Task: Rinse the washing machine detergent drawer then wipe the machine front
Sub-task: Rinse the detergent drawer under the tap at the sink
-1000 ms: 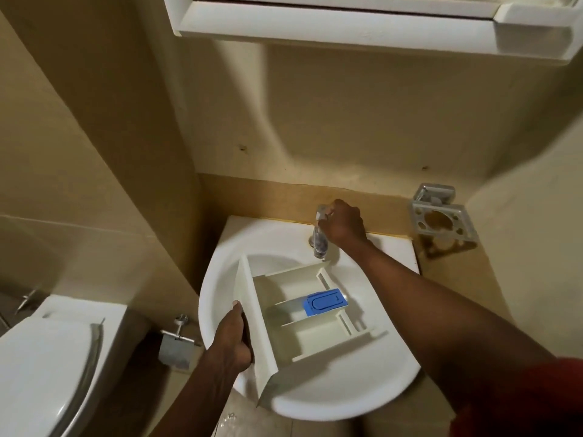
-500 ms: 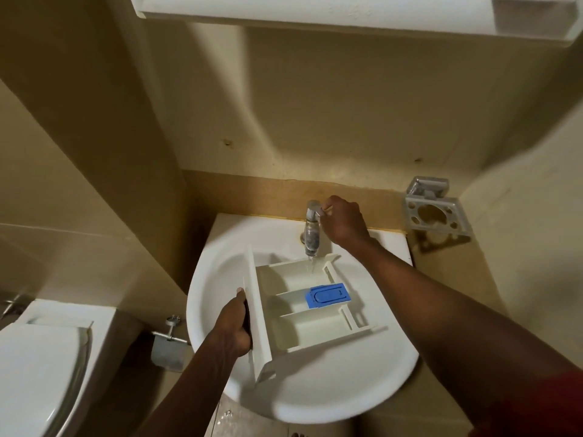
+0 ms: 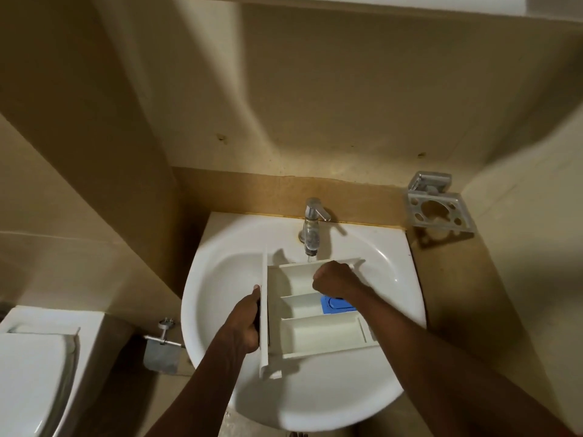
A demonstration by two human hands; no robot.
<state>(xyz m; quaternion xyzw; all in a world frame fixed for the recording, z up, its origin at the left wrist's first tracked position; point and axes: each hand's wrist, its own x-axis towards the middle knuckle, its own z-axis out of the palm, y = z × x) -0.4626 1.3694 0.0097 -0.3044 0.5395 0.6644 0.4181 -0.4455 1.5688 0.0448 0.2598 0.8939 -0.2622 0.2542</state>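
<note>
the right hand (image 3: pixel 336 279) has left the tap (image 3: pixel 312 228) & now sits curled in a fist over the back part of the white drawer (image 3: pixel 318 335), tho i can't tell if it grips anything. the left hand (image 3: pixel 244 323) has its fingers wrapped tight round the drawer's front panel, w/ the drawer held over the sink (image 3: pixel 220 279), just under the tap. a blue piece (image 3: pixel 334 304) peeks out in the middle slot.
</note>
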